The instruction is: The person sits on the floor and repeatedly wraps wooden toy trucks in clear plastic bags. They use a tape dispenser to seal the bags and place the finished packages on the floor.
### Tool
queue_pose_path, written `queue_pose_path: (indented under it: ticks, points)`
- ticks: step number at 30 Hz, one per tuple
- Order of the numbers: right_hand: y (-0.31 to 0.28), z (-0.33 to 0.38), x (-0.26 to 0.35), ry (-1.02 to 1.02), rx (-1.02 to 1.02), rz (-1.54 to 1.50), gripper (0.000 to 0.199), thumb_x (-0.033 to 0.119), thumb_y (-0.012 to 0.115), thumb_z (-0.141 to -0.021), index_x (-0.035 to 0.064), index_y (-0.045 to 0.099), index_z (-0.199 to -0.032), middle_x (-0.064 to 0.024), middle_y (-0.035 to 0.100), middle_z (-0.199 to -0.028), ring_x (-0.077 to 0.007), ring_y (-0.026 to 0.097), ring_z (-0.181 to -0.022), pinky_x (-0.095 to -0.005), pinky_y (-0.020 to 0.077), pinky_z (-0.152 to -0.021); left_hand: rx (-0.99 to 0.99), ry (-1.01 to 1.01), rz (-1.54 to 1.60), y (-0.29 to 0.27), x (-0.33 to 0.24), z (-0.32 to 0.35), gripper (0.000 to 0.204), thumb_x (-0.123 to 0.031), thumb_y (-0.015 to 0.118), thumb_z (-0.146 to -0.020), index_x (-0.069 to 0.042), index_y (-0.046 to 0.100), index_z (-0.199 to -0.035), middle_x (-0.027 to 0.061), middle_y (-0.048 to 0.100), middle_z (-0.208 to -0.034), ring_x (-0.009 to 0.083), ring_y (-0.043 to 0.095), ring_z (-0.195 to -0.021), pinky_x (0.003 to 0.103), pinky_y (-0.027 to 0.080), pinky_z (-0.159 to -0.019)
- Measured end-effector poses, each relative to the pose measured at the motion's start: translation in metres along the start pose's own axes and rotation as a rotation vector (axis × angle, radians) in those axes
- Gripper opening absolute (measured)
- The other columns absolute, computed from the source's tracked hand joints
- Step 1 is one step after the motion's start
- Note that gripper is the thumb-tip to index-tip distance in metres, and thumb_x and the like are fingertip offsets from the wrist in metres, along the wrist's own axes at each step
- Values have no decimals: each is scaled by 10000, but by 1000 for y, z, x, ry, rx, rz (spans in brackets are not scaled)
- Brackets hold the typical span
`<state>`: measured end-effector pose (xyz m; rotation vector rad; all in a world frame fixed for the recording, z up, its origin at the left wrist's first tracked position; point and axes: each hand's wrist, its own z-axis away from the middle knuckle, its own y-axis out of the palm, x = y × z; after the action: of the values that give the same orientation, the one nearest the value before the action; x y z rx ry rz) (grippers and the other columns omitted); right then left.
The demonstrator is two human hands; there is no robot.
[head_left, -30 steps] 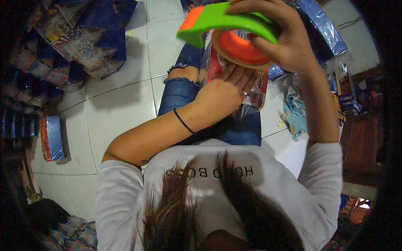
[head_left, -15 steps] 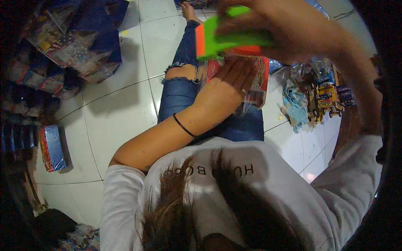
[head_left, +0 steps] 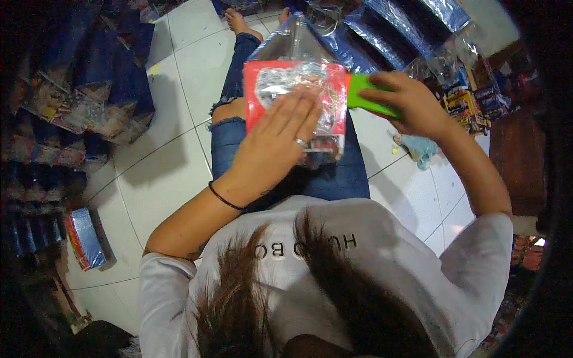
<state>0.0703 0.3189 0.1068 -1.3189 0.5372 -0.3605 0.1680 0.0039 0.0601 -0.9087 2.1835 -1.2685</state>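
Note:
A red flat package [head_left: 255, 80] in clear, shiny plastic rests on my lap. Its loose clear wrap [head_left: 292, 40] rises to a point at the far end. My left hand [head_left: 279, 122] lies flat on the package's face, fingers stretched out and a ring on one of them. At the package's right edge, my right hand [head_left: 412, 104] grips a bright green block-like tool with orange parts [head_left: 365, 90]. Its exact kind is not clear from the frames, and my fingers cover part of it.
Blue-backed wrapped packages [head_left: 107, 77] are heaped at the far left. One wrapped box [head_left: 88, 238] lies apart on the white tiles. More blue packages [head_left: 412, 27] lie at the far right, near yellow toy vehicles [head_left: 464, 108] and a light-blue crumpled bag [head_left: 419, 149].
My right hand has brought the green tool down and toward me, from above the package to its right edge. More of the red package now shows; my left hand stays flat on it.

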Motion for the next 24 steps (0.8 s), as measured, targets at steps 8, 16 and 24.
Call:
queue_pose_path:
  ticks: [8, 16, 24]
  points:
    - [189, 44, -32, 449, -98, -484, 382, 100, 653, -728, 54, 627, -1106, -177, 582, -1134, -354, 574, -1056, -427, 475, -886, -179, 187, 114, -22, 0, -14, 664, -475, 710, -715, -116, 554, -1251, 120, 495, -1302, 317, 444, -1245, 448, 300, -1059]
    - [277, 47, -9, 1284, -131, -466, 610, 326, 681, -793, 54, 518, -1314, -181, 461, -1373, -328, 423, -1274, -395, 314, -1069, 1143, 355, -10, -28, -15, -172, 715, -602, 476, -851, 14, 571, -1202, 158, 515, -1299, 297, 364, -1334, 535, 135, -1136]
    - [33, -122, 46, 142, -983, -1493, 654, 510, 375, -947, 60, 369, -1421, -142, 453, -1383, -263, 430, -1273, -370, 308, -1080, -509, -324, 379, 14, 73, -55, 799, -479, 559, -876, 27, 274, -1425, 241, 275, -1481, 373, 312, -1356, 433, 254, -1101]
